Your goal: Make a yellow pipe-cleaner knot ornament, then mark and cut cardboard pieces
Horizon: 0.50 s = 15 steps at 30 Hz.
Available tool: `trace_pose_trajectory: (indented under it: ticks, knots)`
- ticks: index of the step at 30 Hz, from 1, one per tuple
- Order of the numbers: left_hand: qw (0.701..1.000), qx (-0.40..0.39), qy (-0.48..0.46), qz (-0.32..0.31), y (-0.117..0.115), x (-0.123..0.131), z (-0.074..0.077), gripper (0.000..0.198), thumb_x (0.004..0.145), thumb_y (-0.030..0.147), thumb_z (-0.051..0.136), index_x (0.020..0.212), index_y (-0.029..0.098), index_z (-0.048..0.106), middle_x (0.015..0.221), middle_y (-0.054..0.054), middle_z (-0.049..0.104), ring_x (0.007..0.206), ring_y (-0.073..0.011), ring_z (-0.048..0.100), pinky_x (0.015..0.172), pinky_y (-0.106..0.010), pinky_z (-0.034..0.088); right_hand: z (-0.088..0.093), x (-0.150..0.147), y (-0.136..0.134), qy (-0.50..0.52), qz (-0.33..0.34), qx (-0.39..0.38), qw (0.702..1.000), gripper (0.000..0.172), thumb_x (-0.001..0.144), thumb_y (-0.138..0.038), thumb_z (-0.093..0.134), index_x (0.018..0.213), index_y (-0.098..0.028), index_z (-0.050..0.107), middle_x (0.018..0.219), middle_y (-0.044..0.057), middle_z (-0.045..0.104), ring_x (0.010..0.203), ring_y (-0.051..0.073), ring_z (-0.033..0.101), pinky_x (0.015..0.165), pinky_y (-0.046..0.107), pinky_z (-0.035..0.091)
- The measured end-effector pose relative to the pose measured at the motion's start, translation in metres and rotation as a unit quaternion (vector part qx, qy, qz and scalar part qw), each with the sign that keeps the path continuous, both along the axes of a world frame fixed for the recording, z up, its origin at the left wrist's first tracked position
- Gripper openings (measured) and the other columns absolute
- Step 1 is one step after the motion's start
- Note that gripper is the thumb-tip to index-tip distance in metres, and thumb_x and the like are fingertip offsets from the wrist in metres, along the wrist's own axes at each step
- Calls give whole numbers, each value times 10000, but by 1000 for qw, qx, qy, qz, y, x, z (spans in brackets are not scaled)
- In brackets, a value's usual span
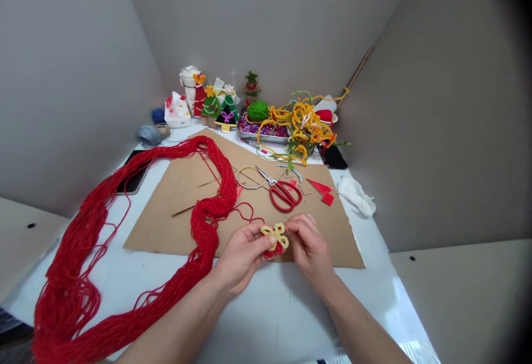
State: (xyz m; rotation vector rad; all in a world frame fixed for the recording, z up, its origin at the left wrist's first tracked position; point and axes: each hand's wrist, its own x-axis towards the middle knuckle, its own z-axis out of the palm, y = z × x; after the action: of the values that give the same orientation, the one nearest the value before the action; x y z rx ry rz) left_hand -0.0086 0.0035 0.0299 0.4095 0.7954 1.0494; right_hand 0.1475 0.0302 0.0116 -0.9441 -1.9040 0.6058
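- We see the left hand (243,259) and the right hand (310,245) held close together above the lower edge of a brown cardboard sheet (166,225).
- Between them, just off the cardboard, is a yellow chenille figure (275,236) with looped petals, and a red felt piece (274,252) sits beneath it.
- The fingers of both hands are curled inward, pinching the figure from either side; the right fingertips (292,228) press together at its edge, though we cannot tell exactly how the left fingers lie behind it.
- A red yarn hank (211,209) lies just beside the left hand, with a thin loop (249,213) near the fingers; we judge that a careless pull could snag it.
- Red-handled scissors (285,196) lie near the hands, so a slip could catch their blades.
- If the pinch loosens, the red felt piece could drop away.
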Motion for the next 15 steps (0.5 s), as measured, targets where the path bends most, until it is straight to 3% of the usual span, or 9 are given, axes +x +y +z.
trace_pose_trajectory:
  ticks: [8,15]
  knots:
    - [1000,-6,-5,-8,-2,1,-6,167,701,176,738,801,107,624,801,-47,662,718,-111,601,749,-272,478,0,0,-3,-10,3,20,1000,208,857,-27,425,853,-198,544,768,41,533,751,182,472,659,334,384]
    - [1000,3,-1,-5,1,-2,-5,174,694,187,741,793,107,624,790,-53,667,697,-119,614,702,-255,470,0,3,1,20,30,-61,998,152,889,-103,470,886,-216,571,828,42,565,813,183,518,726,339,418]
